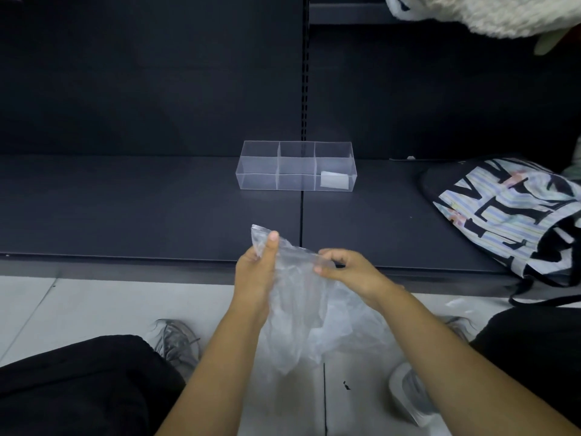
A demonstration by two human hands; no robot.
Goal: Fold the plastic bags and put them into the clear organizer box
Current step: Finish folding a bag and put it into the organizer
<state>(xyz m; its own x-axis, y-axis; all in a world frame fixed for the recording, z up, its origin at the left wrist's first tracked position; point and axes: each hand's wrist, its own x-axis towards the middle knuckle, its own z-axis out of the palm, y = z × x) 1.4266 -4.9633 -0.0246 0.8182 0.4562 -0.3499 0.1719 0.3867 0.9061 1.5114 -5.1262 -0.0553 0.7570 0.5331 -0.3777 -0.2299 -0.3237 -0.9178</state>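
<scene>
Both my left hand (pixel 256 272) and right hand (pixel 344 269) pinch a crumpled clear plastic bag (pixel 301 309). Beyond, one folded bag (pixel 334 179) lies in the clear organizer box's (pixel 295 146) right compartment.

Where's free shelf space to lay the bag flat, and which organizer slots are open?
Free: the dark shelf left of the clear organizer box, and the strip between the box and both hands, left hand and right hand, which hold the plastic bag. Crowded: far right, where the printed tote bag lies. Only the near-right compartment shows a folded bag; the rest look empty.
</scene>
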